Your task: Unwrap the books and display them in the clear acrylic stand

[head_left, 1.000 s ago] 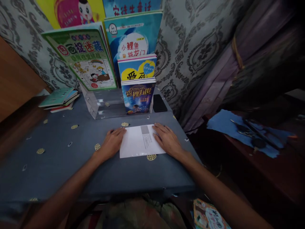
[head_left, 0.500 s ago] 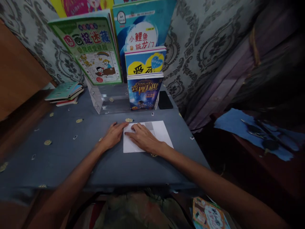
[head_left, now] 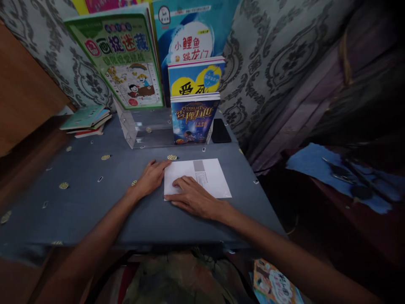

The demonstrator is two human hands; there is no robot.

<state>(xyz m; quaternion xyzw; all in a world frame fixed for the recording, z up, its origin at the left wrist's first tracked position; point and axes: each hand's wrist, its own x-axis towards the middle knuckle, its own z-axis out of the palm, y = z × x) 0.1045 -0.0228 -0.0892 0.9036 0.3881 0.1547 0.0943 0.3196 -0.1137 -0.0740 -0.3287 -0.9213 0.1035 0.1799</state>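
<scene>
A white sheet of paper (head_left: 216, 177) lies on the cloth-covered table, with a grey block and small print near its top middle. My left hand (head_left: 152, 178) rests at its left edge, fingers stretched toward the far left corner. Across the near left part of the paper lies my right hand (head_left: 193, 198). Its thumb and fingers are apart, and the fingertips touch the paper close to the near left corner. Neither hand grips anything. My right palm hides part of the near edge, so I cannot tell whether the paper is a single layer.
Beyond the paper, a clear acrylic stand (head_left: 129, 131) holds upright books, including a dark blue book (head_left: 194, 120) and a green book (head_left: 128, 63). A black phone-like slab (head_left: 220, 131) lies beside it. Stacked books (head_left: 85, 120) sit back left. Blue cloth (head_left: 311, 162) lies on the right.
My right hand has slid toward me, from the paper's middle to its near left corner, uncovering the grey block and print. My left hand stays at the left edge.
</scene>
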